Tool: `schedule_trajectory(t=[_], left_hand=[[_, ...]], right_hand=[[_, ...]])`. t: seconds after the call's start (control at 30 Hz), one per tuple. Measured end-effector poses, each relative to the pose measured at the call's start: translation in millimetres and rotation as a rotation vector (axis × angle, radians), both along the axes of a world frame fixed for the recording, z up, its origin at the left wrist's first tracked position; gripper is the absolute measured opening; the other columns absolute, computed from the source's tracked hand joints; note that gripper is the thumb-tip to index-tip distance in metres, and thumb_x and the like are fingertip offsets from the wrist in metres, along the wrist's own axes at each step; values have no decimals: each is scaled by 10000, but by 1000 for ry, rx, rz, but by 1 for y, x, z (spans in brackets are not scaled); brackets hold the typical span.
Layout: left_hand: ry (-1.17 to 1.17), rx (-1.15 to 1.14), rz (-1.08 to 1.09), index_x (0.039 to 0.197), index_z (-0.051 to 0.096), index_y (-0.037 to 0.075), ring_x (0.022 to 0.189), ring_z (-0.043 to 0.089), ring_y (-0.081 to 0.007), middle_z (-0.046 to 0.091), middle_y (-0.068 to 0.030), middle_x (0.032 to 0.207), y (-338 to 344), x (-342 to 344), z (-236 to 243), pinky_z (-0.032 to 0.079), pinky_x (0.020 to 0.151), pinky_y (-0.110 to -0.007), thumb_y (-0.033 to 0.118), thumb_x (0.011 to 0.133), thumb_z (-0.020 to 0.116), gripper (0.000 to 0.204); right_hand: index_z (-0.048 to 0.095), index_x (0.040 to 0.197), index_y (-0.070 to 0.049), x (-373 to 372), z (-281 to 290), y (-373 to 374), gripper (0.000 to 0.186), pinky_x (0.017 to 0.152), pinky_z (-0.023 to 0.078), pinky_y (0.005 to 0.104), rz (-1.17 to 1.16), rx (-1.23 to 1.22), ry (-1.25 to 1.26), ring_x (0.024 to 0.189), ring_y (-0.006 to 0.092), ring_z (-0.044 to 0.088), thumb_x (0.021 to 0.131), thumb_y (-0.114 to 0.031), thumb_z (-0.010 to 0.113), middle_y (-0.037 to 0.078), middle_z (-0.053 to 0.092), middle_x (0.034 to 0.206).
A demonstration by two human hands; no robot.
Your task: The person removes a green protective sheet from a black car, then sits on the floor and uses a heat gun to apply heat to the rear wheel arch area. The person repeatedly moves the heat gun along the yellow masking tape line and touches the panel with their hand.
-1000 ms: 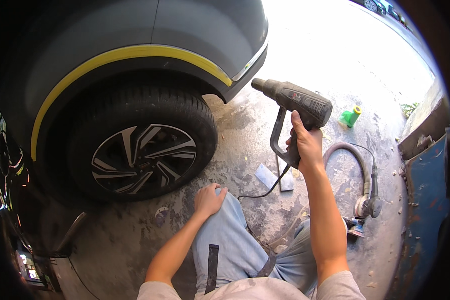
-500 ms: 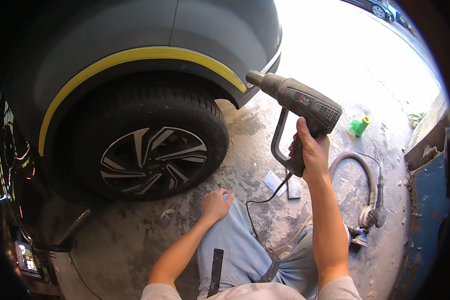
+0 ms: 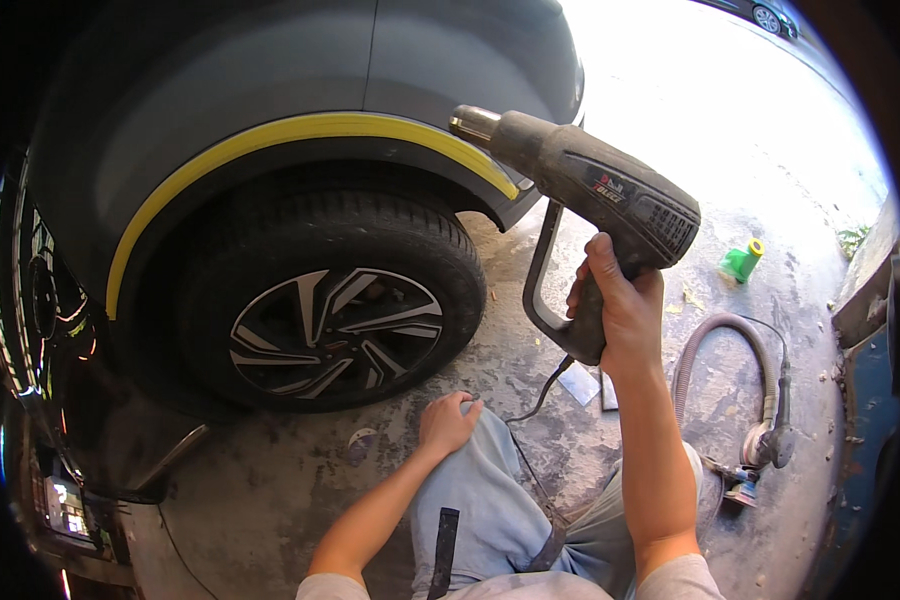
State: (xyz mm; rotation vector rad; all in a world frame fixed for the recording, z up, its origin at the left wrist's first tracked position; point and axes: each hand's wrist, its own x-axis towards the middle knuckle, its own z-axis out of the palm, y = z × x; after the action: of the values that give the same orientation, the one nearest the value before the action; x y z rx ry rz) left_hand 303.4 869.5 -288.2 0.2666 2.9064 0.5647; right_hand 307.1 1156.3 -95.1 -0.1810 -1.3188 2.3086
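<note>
My right hand (image 3: pixel 625 305) is wrapped round the grip of a black heat gun (image 3: pixel 610 185), raised in front of the car. The gun's metal nozzle points left, toward the yellow tape (image 3: pixel 345 125) that follows the wheel arch; from this angle it overlaps the grey body panel (image 3: pixel 270 80). A black cord (image 3: pixel 542 395) drops from the handle toward my legs. My left hand (image 3: pixel 450 422) lies over my knee with nothing in it, its fingers draped and partly hidden. Below the arch stands the tyre (image 3: pixel 465 300) with its black and silver wheel rim (image 3: pixel 335 340).
On the floor to the right lies a sander (image 3: pixel 770 445) with a ribbed hose (image 3: pixel 695 350). Farther off is a green bottle-like object with a yellow end (image 3: pixel 742 262). Flat pale sheets (image 3: pixel 580 383) lie beyond my knees. A blue panel (image 3: pixel 865 430) stands at far right.
The heat gun's nozzle has swung left and up, in front of the arch's right end. My view has shifted slightly left, while my left hand stays on my knee.
</note>
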Motion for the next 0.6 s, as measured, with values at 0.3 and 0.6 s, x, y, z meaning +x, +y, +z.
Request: schedule_trajectory(t=[0.3, 0.6], left_hand=[[46, 14, 15, 1070, 730, 67, 1028, 675, -353, 728, -172, 1071, 0, -1, -6, 514, 911, -437, 432, 903, 638, 412], [-28, 12, -2, 1083, 729, 64, 1026, 677, -359, 729, -182, 1067, 17, -7, -3, 508, 923, -439, 431, 904, 637, 418]], right_hand=[[632, 926, -33, 0, 0, -3, 370, 490, 496, 281, 10, 9, 66, 558, 148, 617, 916, -381, 756, 45, 612, 738], [607, 903, -50, -13, -52, 30, 437, 482, 496, 278, -113, 26, -253, 528, 130, 579, 867, -445, 792, 15, 558, 690]])
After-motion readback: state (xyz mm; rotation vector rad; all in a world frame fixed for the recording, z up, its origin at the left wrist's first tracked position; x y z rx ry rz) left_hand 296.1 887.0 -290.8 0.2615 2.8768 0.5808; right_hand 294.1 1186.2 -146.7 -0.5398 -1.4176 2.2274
